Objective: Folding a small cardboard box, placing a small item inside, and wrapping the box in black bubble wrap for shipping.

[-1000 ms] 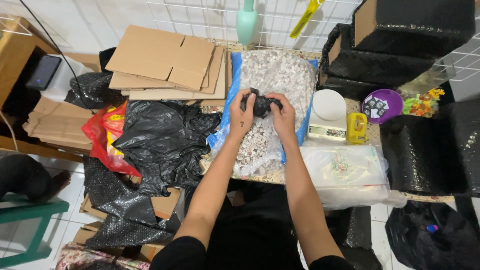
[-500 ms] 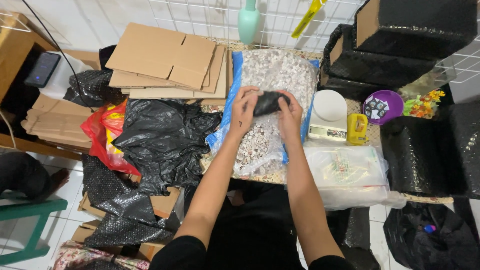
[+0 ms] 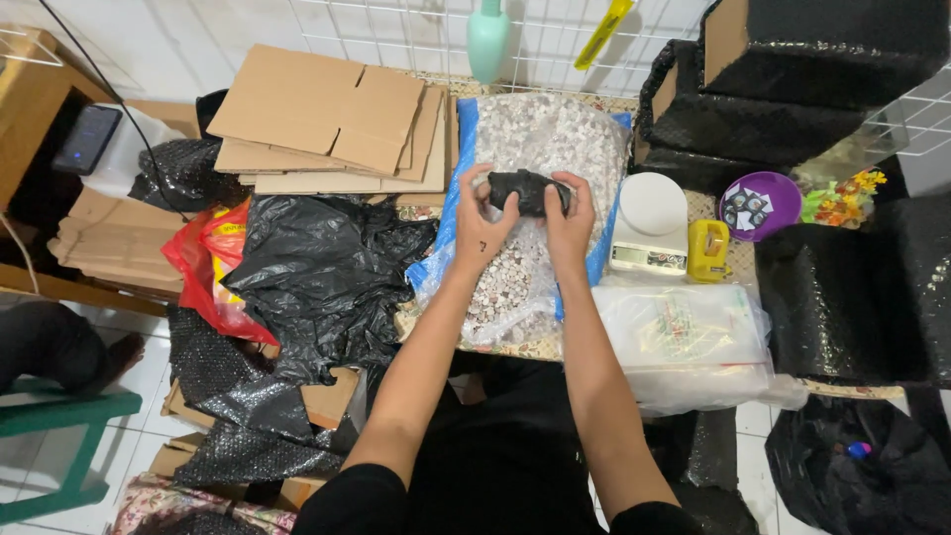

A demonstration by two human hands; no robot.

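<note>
Black wrapped bundle (image 3: 528,190) lies long axis left-right above the pebble bag (image 3: 540,149) — left hand (image 3: 481,223) and right hand (image 3: 569,223) each closed on one end.

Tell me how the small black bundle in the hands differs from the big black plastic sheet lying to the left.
The small black bundle is compact and rolled tight; the black plastic sheet is spread out loose and crumpled. The bundle is much smaller than the sheet. The bundle is held up between the left hand and right hand over a clear bag of pebbles; the sheet lies untouched beside it. Both look like shiny black plastic.
</note>
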